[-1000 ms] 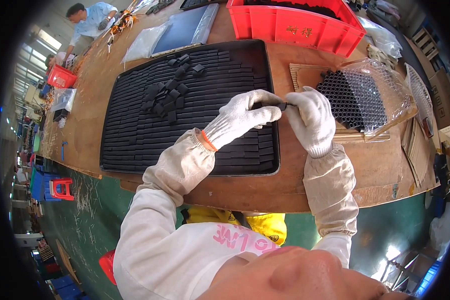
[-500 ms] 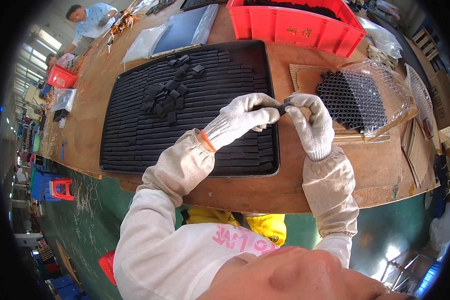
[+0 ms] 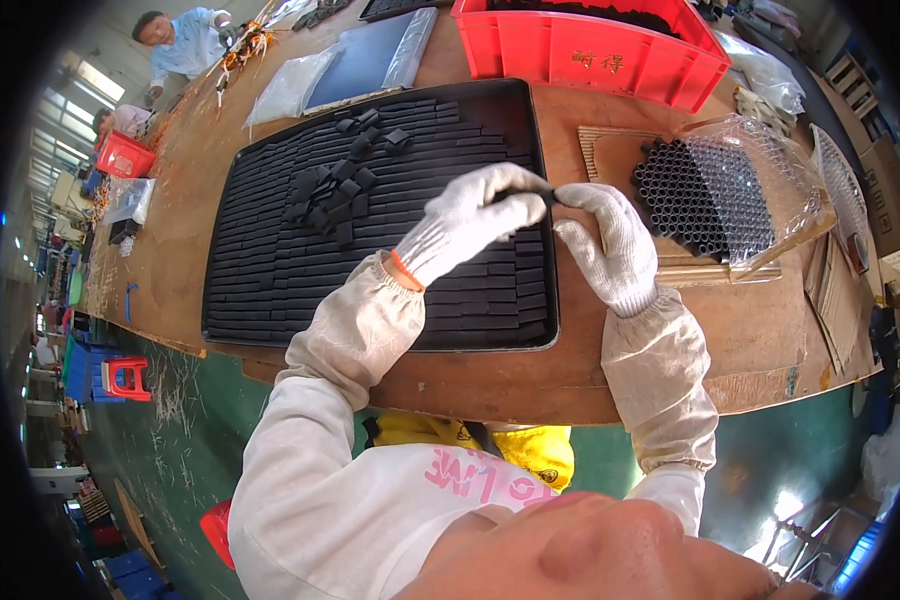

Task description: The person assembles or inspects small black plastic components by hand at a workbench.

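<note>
Both my hands wear white knitted gloves and meet above the right edge of a black tray (image 3: 542, 130). My left hand (image 3: 485, 222) is closed, with a small black piece (image 3: 552, 198) at its fingertips, mostly hidden by the glove. My right hand (image 3: 612, 245) touches or nearly touches that piece with its curved forefinger, while its thumb stands apart below. Rows of short flat black pieces (image 3: 300, 285) fill most of the tray. A loose heap of similar pieces (image 3: 332, 195) lies on top of the rows.
Beside my right hand, a bundle of black tubes (image 3: 685, 200) sits partly in clear plastic on cardboard. A red crate (image 3: 595, 55) with black contents stands at the back. Flat plastic bags (image 3: 290, 85) lie behind the tray. A co-worker (image 3: 185, 45) is at the far left.
Both hands have shifted slightly left and up. My right thumb has come away from its forefinger, opening the pinch near the black piece. The far co-worker's arms have moved.
</note>
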`<state>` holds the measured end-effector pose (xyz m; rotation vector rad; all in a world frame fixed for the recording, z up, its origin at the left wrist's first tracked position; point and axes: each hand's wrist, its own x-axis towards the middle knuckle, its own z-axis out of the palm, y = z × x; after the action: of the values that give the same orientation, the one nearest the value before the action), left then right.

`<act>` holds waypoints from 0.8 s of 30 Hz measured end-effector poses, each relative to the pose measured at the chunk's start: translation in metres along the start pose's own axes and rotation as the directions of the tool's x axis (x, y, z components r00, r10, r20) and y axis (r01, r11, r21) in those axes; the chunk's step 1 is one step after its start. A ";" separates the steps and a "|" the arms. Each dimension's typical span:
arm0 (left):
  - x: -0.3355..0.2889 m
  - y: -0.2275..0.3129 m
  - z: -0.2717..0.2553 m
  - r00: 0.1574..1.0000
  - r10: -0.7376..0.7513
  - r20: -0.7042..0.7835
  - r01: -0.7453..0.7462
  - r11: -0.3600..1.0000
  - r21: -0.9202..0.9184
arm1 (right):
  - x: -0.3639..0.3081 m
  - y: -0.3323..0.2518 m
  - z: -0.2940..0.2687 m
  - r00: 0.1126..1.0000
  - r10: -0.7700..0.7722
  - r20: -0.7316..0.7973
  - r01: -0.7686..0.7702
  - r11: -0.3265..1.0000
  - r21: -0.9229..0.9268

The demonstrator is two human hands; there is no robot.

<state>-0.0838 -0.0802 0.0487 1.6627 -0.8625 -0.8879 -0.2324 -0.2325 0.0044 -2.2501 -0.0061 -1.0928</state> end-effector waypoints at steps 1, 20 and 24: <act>0.001 0.005 -0.005 0.995 0.068 -0.079 -0.059 0.992 0.111 | 0.000 -0.002 0.001 0.999 -0.002 -0.034 -0.001 0.997 -0.079; 0.158 -0.055 -0.145 0.929 0.213 -0.302 0.230 0.306 0.924 | -0.001 0.002 0.002 0.989 -0.146 0.036 0.150 0.966 -0.210; 0.145 -0.034 -0.122 0.937 0.251 -0.245 0.240 0.048 0.970 | -0.004 0.006 0.001 0.990 -0.135 0.044 0.142 0.967 -0.210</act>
<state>0.0950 -0.1451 0.0202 2.9285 -1.3585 0.3676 -0.2322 -0.2357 -0.0020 -2.4886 -0.0622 -1.1816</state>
